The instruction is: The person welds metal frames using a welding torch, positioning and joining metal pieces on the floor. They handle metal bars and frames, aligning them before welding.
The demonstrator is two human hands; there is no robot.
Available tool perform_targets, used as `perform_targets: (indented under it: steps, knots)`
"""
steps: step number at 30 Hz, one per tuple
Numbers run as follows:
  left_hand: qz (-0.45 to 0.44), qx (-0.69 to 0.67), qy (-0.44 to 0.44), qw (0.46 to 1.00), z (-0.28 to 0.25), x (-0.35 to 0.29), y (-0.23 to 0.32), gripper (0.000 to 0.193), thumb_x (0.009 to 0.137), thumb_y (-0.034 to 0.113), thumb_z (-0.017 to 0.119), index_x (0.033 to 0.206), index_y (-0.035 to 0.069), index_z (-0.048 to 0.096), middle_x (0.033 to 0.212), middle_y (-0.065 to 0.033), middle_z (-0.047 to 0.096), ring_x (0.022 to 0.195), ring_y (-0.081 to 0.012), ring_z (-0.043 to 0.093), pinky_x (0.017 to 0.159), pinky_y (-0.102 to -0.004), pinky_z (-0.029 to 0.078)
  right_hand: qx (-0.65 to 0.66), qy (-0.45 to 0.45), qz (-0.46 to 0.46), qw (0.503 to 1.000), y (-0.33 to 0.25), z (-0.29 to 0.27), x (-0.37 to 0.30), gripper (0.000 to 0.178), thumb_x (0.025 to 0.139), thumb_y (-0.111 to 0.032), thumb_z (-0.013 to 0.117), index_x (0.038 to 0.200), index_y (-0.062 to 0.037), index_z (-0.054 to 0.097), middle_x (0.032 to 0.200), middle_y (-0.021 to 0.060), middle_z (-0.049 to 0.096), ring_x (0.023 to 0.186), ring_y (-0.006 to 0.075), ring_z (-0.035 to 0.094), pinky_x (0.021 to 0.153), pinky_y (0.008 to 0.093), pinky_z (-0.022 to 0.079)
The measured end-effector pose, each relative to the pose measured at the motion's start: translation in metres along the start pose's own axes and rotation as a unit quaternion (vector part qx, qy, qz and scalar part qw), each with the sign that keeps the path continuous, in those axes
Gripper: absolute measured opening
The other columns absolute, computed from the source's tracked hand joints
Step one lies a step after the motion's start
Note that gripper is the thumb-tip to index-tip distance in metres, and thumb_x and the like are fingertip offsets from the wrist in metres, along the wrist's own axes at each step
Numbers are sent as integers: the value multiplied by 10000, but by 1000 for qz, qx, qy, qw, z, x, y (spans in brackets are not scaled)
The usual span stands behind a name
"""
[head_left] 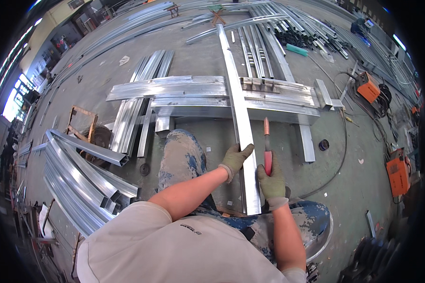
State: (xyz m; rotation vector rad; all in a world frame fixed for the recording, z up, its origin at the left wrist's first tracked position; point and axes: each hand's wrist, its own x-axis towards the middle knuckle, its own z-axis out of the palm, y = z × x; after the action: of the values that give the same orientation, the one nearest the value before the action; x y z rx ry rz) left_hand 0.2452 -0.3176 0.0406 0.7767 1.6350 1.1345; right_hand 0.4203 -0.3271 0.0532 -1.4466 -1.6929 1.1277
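My left hand (236,161), in an olive work glove, is closed round the near part of a long shiny metal tube (241,115). The tube runs away from me and crosses over a stack of metal profiles (189,104). My right hand (273,185), gloved the same way, grips a welding torch (268,161) by its red handle. The torch's copper nozzle points up and away, to the right of the tube and apart from it. Some of the fingers on the right hand are hidden behind the handle.
Bundles of metal profiles lie at the left (78,179) and at the far right (311,35). Orange welding machines (367,87) stand on the right, with a cable (344,155) curving over the floor. A small dark round can (323,145) sits right of the stack.
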Motion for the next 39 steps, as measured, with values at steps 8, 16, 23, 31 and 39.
perform_targets:
  steps: [8, 16, 23, 31, 39]
  knots:
    - [-21, -33, -23, 999, -5, 31, -37, 628, 1008, 635, 662, 1059, 10, 695, 801, -68, 682, 667, -159, 621, 625, -329, 529, 28, -41, 30, 998, 5, 3, 1, 770, 923, -249, 740, 1588, 12, 452, 1377, 264, 665, 1170, 346, 703, 980, 431, 556]
    - [-163, 69, -4, 984, -23, 73, -137, 545, 1071, 557, 574, 1326, 87, 685, 1216, -131, 713, 1083, -262, 666, 1007, -420, 491, 22, -20, -48, 998, 19, 10, 2, 742, 936, -167, 749, 1580, 47, 450, 1464, 261, 624, 1307, 319, 630, 1114, 395, 474]
    - [-214, -359, -257, 871, -12, 57, -119, 497, 1092, 483, 570, 1474, 167, 596, 1323, -105, 698, 1201, -251, 649, 1061, -444, 490, 21, -25, -37, 999, 27, 3, 6, 746, 936, -156, 751, 1584, 48, 444, 1461, 257, 627, 1312, 320, 624, 1122, 397, 466]
    - [-235, -512, -326, 759, 30, 98, -169, 384, 1048, 237, 654, 1386, 54, 643, 1292, -101, 724, 1169, -248, 709, 1090, -429, 562, -33, -15, -31, 999, 19, -2, 10, 722, 928, -200, 760, 1567, -6, 487, 1239, 282, 718, 1093, 391, 717, 960, 443, 556]
    - [-272, -365, -166, 875, 69, 88, -139, 496, 1086, 320, 417, 1411, 10, 628, 1357, -190, 711, 1158, -294, 728, 1040, -460, 574, -117, 7, 51, 992, 2, -30, 11, 648, 992, -178, 726, 1567, 11, 496, 1460, 255, 627, 1321, 319, 618, 1136, 389, 458]
